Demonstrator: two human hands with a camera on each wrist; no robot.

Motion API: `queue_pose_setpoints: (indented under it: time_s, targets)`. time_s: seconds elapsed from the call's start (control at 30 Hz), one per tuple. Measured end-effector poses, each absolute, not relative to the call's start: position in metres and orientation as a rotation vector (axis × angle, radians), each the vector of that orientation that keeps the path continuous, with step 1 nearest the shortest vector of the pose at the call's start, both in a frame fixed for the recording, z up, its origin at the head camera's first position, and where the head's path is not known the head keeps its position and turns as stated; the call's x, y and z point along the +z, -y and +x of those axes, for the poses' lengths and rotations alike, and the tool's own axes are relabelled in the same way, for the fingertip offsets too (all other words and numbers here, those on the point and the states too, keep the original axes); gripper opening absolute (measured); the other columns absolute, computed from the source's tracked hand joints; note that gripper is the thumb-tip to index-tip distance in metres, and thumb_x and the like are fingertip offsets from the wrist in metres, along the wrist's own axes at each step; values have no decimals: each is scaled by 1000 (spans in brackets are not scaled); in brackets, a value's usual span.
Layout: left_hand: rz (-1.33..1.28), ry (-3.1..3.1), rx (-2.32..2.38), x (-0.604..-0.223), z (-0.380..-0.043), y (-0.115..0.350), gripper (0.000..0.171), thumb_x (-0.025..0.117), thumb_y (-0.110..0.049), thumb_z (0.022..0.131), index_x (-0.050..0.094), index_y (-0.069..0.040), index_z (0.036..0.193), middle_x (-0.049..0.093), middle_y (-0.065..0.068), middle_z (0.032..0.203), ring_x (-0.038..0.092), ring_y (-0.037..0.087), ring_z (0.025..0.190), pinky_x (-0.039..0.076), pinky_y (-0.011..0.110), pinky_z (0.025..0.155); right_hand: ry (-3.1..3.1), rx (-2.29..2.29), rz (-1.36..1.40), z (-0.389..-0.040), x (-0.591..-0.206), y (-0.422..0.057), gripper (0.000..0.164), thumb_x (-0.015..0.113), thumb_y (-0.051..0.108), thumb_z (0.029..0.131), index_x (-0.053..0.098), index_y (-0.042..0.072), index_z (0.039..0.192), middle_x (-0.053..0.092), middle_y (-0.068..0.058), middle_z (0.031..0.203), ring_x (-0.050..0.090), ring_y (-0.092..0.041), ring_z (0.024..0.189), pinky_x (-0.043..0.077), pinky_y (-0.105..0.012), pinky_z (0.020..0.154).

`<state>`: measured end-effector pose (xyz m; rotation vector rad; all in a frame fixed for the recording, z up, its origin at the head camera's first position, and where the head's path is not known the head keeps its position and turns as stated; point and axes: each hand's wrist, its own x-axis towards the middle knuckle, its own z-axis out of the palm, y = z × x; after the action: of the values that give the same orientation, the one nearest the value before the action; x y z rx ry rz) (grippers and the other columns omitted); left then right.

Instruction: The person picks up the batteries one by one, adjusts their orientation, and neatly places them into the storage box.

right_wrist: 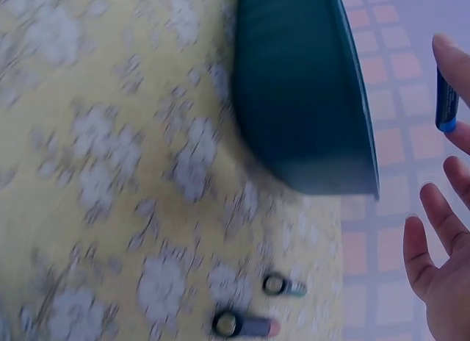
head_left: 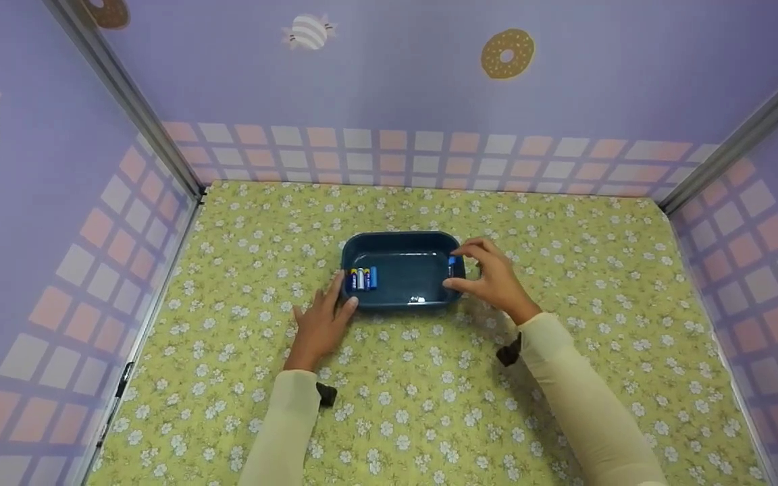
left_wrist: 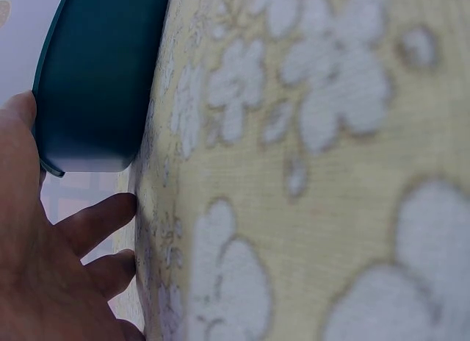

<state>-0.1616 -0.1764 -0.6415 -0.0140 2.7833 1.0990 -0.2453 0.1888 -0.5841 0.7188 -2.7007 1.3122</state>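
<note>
A dark teal plastic bin (head_left: 402,306) stands on the cloth, with several batteries (head_left: 363,279) lying side by side at its left end. My left hand (head_left: 321,322) touches the bin's left end, thumb at the rim and other fingers spread down to the cloth in the left wrist view. Between thumb and fingertips my right hand (head_left: 494,275) pinches a dark battery with a blue end (right_wrist: 446,102) over the bin's right end. In the right wrist view it shows upright above rim level, and the hand's other fingers are loosely spread.
Two small dark cylinders with gold-coloured ends, one nearer (right_wrist: 229,324) and one farther (right_wrist: 274,284), lie on the flowered cloth (head_left: 389,405) beside the bin. Purple panels (head_left: 402,88) with metal corner posts (head_left: 727,148) enclose the back and sides.
</note>
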Motion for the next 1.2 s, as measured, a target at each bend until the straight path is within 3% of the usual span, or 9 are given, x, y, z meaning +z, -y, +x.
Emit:
queue_pose_setpoints:
  time_s: [0.13,0.27,0.43,0.5,0.77,1.0,1.2]
  targets:
    - [-7,-2779,1097,-642,-162,177,73,28,-80,97,2,-54,160,27,13,168,26,46,153,-11,77,116,2683,1355,725,-250,-581,-175,62,84,53,80,69,15,126,54,-4,135,57,-30,118,51,-56,89]
    - [-3,-2767,1111,-642,-162,177,73,30,-79,98,2,-54,161,26,12,169,24,45,154,-12,76,116,2677,1364,737,-255,-579,-161,64,84,55,79,69,15,126,54,2,133,57,-25,119,52,-49,90]
    - [-8,-2763,1096,-643,-163,178,73,29,-79,97,0,-55,160,25,12,169,25,45,154,-13,76,116,2673,1421,745,-261,-579,-148,63,85,53,78,68,17,126,53,3,131,57,-31,120,52,-53,93]
    - [-7,-2767,1089,-643,-163,178,73,28,-80,97,0,-55,159,25,11,169,26,45,153,-12,77,116,2666,1446,756,-264,-580,-143,63,86,51,78,68,15,127,53,3,130,57,-35,120,51,-57,94]
    - [3,-2777,1104,-642,-163,178,75,28,-80,97,3,-51,162,26,9,169,22,43,155,-12,76,116,2678,1430,823,-273,-582,-127,63,88,44,79,66,8,126,55,-3,126,57,-27,118,50,-56,101]
    - [-3,-2782,1108,-642,-161,177,76,29,-80,97,5,-50,162,27,8,169,21,41,156,-11,76,116,2729,1418,835,-279,-587,-112,63,89,41,79,65,10,127,55,-5,127,57,-40,117,50,-58,100]
    - [-2,-2779,1105,-641,-161,177,76,28,-81,96,5,-51,162,27,10,169,23,44,155,-11,77,116,2773,1398,868,-284,-589,-98,60,89,39,79,65,10,127,55,-5,124,57,-38,115,51,-55,98]
